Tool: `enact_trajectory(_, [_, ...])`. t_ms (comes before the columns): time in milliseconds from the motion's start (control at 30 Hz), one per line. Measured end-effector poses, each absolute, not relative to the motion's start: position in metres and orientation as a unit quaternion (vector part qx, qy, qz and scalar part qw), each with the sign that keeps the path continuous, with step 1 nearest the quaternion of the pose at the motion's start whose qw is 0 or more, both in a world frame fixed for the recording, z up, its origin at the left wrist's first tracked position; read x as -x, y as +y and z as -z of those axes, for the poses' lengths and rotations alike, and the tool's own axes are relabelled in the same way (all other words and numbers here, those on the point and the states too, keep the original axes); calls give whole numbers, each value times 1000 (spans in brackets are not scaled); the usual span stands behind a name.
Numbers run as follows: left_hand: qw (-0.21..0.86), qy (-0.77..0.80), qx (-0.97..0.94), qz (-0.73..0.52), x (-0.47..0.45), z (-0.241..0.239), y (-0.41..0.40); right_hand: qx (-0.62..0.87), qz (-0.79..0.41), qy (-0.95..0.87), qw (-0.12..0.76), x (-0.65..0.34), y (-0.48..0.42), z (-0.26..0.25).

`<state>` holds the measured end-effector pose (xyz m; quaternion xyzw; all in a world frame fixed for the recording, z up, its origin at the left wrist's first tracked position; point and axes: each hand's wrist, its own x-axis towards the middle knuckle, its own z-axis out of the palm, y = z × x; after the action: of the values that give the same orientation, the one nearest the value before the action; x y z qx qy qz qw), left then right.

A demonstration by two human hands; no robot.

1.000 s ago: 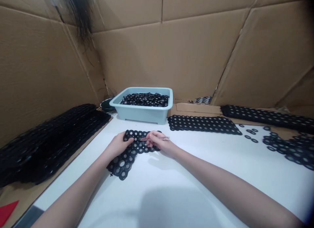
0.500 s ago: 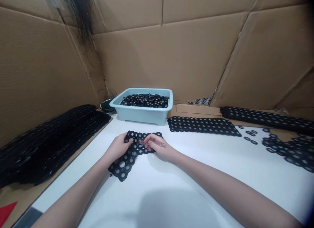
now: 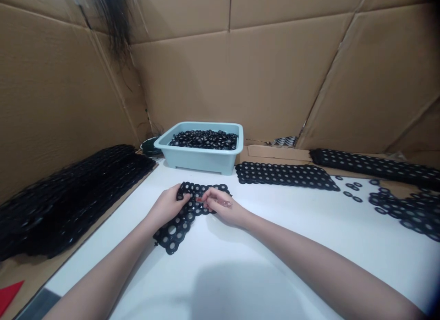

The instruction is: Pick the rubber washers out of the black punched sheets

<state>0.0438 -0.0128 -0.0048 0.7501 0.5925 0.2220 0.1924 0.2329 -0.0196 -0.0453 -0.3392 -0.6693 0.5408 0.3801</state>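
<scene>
A black piece of joined rings (image 3: 176, 229) lies bent on the white tabletop, one part angling toward me and the other running right. My left hand (image 3: 169, 205) pinches it near the bend, thumb on top. Over the right-hand part is my right hand (image 3: 222, 206), its fingers closed on a small, thin tool with a red part (image 3: 200, 199) and a see-through handle behind the fingers. The tool's tip points left at the rings beside my left thumb. Whether it passes through a ring, I cannot tell.
Behind my hands stands a light blue basin (image 3: 202, 160) of loose black rings. A flat ring panel (image 3: 287, 175) lies right of it, with scattered rings (image 3: 352, 187) and more ring pieces (image 3: 412, 210) farther right. Black bundles (image 3: 68, 201) line the left; cardboard walls (image 3: 185, 81) surround the table.
The view has shifted very slightly. Both hands keep their grips in nearly the same place, and the ring piece has hardly moved.
</scene>
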Motion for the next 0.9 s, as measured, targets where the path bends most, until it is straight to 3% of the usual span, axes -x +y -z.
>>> enact_trajectory(900, [181,592,-754,-217,-46,4,-15,351,-488,-714,358,-233,-21,44])
